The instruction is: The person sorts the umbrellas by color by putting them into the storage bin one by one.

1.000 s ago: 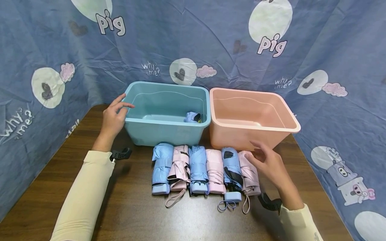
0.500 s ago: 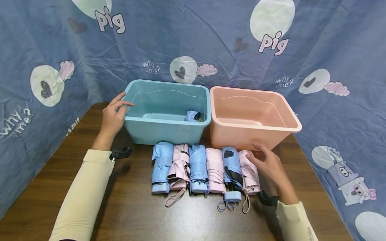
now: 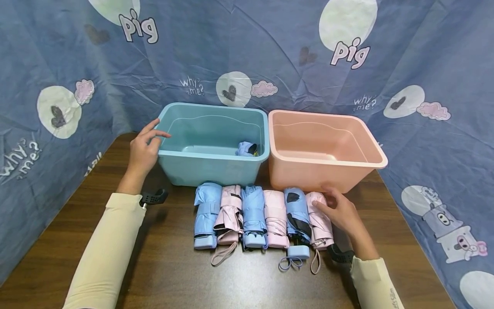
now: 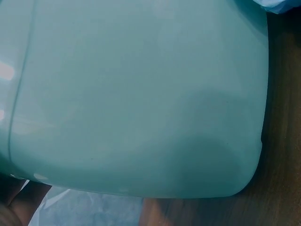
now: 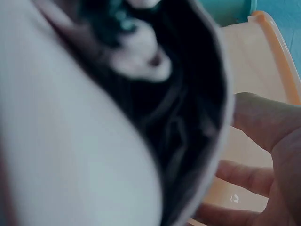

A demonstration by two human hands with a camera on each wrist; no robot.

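Note:
Several folded umbrellas lie side by side on the table, blue and pink alternating. My right hand (image 3: 341,212) is over the pink umbrella (image 3: 319,223) at the row's right end, thumb across its upper part and fingers near its far end. In the right wrist view, this umbrella (image 5: 80,122) looms blurred and close, partly hiding the fingers (image 5: 247,176). My left hand (image 3: 143,148) is at the left rim of the teal bin (image 3: 208,169), fingers extended and spread. The left wrist view mostly shows that bin's side (image 4: 141,103).
A blue umbrella (image 3: 245,149) lies inside the teal bin's right end. Next to it stands a peach bin (image 3: 308,174), directly behind the right half of the row. Two wrist loops (image 3: 315,262) trail toward me from the right-hand umbrellas. A printed blue cloth (image 3: 293,51) hangs behind.
My right hand has moved slightly left and down to the pink umbrella at the right end. The left hand stays at the teal bin's rim, and the umbrellas have not moved.

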